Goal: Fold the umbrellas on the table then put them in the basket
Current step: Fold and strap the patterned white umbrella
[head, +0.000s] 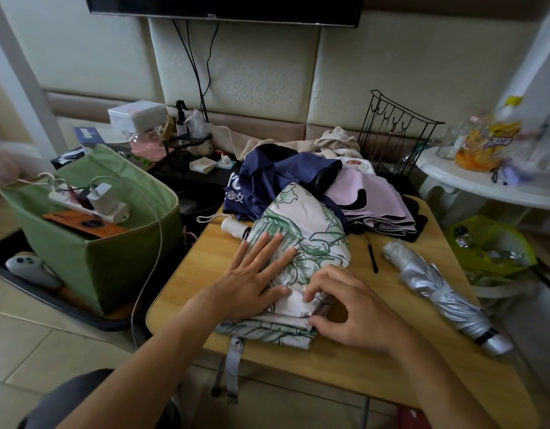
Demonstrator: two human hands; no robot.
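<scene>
A white umbrella with green leaf print [310,233] lies across the middle of the wooden table [345,360], its white handle pointing far left. My left hand [252,274] presses flat on its canopy with straight fingers. My right hand [345,308] pinches a fold of the canopy near its front edge. Behind it lie a navy umbrella [267,178] and a pink umbrella [375,196], both loose. A silver umbrella [437,289] lies rolled at the right. The green fabric basket [112,267] stands on the floor to the left.
The basket holds a power strip with a charger [97,202] and an orange-brown item. A white cable [149,274] hangs beside the table. A black wire rack [397,134] stands at the back. A white side table [484,181] with bottles is at the right.
</scene>
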